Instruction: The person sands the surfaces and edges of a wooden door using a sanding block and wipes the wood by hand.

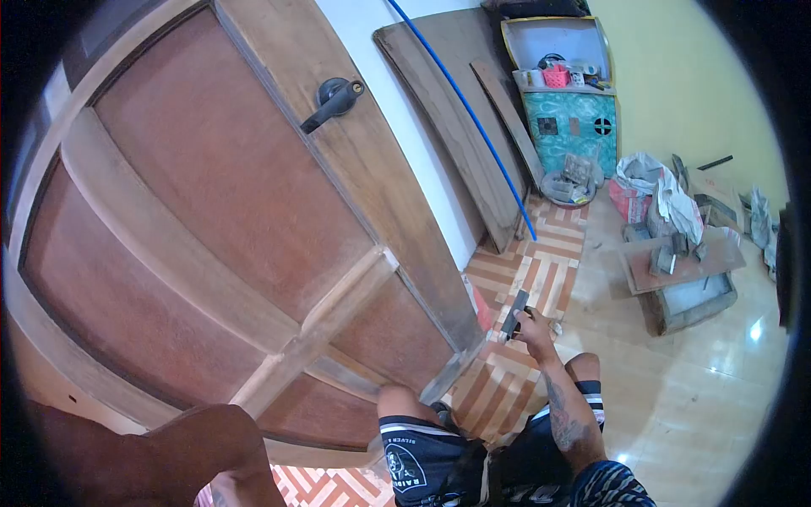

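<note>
My right hand (532, 329) is closed around a dark grey, narrow rectangular block (514, 314), held low over the patterned floor beside the door's edge. I cannot make out its exact kind. A wooden door (346, 177) with reddish-brown panels fills the left side, apart from the block. On it sits a black lever handle (334, 103). My left hand does not show.
At lower left a person's bare limb (186, 448) crosses the view. Boards (448, 110) and a blue pipe (473, 118) lean on the wall. A turquoise cabinet (574, 148), sacks (659, 190) and a low wooden piece (688, 262) stand right.
</note>
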`<state>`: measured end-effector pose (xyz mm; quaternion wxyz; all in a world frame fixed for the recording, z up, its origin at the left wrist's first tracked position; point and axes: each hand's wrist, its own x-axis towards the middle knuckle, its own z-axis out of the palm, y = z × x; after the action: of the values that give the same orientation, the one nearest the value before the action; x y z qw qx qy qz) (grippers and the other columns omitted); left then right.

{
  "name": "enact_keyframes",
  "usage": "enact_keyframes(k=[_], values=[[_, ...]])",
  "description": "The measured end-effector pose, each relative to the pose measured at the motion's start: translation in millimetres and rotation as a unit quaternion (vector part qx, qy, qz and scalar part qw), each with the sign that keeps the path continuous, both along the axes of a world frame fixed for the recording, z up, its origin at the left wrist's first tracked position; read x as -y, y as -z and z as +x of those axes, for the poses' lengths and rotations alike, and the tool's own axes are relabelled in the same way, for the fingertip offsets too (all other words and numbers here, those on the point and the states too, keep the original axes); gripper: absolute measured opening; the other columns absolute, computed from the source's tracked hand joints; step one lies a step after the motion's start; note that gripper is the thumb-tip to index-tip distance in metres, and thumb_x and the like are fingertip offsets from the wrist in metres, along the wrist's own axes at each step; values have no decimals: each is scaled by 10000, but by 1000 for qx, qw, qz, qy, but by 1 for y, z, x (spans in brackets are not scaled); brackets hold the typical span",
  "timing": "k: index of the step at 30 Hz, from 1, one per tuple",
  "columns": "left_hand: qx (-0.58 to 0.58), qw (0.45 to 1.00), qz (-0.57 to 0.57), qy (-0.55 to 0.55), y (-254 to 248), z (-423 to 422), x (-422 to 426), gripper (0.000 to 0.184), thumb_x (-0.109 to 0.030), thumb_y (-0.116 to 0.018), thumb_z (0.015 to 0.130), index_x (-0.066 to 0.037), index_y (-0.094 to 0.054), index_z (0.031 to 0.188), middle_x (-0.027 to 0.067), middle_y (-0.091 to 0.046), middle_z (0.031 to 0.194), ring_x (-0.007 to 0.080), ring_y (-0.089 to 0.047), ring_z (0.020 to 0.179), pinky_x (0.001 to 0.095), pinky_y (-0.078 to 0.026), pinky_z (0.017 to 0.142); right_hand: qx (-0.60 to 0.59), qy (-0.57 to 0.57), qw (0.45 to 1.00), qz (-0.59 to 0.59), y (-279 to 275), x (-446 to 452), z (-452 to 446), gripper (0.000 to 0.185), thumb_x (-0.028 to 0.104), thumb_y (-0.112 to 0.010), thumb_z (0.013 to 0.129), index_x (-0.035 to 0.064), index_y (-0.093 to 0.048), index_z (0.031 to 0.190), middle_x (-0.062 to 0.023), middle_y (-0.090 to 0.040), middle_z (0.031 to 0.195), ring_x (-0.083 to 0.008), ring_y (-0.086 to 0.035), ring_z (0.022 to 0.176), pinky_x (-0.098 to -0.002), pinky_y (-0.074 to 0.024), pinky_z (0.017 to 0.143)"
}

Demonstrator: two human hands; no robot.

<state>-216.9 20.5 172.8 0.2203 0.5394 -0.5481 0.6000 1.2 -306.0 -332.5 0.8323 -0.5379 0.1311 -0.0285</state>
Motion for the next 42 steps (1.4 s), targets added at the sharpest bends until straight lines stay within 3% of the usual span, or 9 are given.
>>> enact_keyframes(k=[6, 9, 17, 21, 30, 33, 38, 40, 42], values=[[12, 1000, -9, -23, 0, -7, -11, 382, -283, -563, 991, 22, -629, 1212, 143, -662, 1081, 236, -636, 992, 367, -514, 888, 15, -12, 1000, 20, 12, 2, 3, 509, 277, -607, 930, -54, -483, 1296, -129, -620, 1032, -227, -674, 849, -364, -592, 708], [22, 999, -22, -25, 7, -1, -11, 380, -279, -564, 989, 22, -630, 1211, 144, -662, 1080, 238, -636, 991, 368, -513, 887, 58, -30, 998, -9, 4, 3, -2, 398, 258, -606, 931, -28, -523, 1195, -79, -624, 926, -200, -672, 784, -359, -588, 653], [17, 998, -44, -33, 20, 9, -15, 374, -269, -565, 984, 25, -631, 1207, 147, -662, 1076, 242, -636, 988, 370, -513, 886, -8, -10, 1000, 20, 2, 0, -6, 442, 259, -605, 913, -22, -515, 1242, -111, -625, 1029, -225, -680, 833, -395, -599, 717], [6, 998, -60, -32, 29, 10, -16, 372, -264, -566, 982, 26, -632, 1205, 148, -662, 1074, 244, -636, 986, 371, -512, 885, -6, -5, 1000, -6, 10, -2, -7, 422, 235, -586, 913, -40, -533, 1229, -113, -637, 998, -224, -679, 844, -398, -601, 727], [-69, 996, -58, -4, 45, 26, -5, 365, -253, -568, 977, 28, -633, 1201, 151, -663, 1069, 249, -636, 983, 373, -511, 883, 37, -19, 999, -20, 9, 0, -12, 483, 293, -624, 933, -50, -528, 1259, -120, -641, 1009, -202, -675, 847, -321, -577, 677], [-105, 993, -54, 11, 72, 39, 8, 363, -249, -569, 975, 29, -634, 1200, 152, -663, 1068, 250, -636, 981, 374, -511, 882, -69, 3, 997, -28, -1, -2, -5, 532, 281, -642, 931, -68, -500, 1306, -149, -653, 1058, -217, -688, 874, -335, -593, 693], [-234, 971, -24, 37, 136, 72, 44, 360, -243, -570, 973, 31, -635, 1198, 154, -663, 1065, 253, -636, 979, 375, -511, 881, 17, -3, 992, -128, 45, 1, 10, 569, 294, -638, 947, -58, -462, 1358, -181, -650, 1105, -260, -690, 938, -396, -603, 758], [-307, 950, 8, 53, 169, 85, 68, 359, -241, -571, 972, 31, -635, 1197, 155, -663, 1064, 254, -635, 979, 376, -511, 881, -33, -9, 998, -61, 20, 0, 0, 631, 294, -649, 940, -60, -405, 1402, -202, -641, 1125, -262, -672, 999, -410, -587, 809], [-381, 920, 43, 76, 204, 92, 96, 357, -238, -571, 970, 32, -635, 1196, 155, -663, 1063, 255, -635, 978, 376, -510, 880, -1, -33, 990, -135, 4, 8, -6, 628, 294, -647, 938, -57, -407, 1400, -204, -647, 1090, -262, -672, 975, -393, -586, 779]])
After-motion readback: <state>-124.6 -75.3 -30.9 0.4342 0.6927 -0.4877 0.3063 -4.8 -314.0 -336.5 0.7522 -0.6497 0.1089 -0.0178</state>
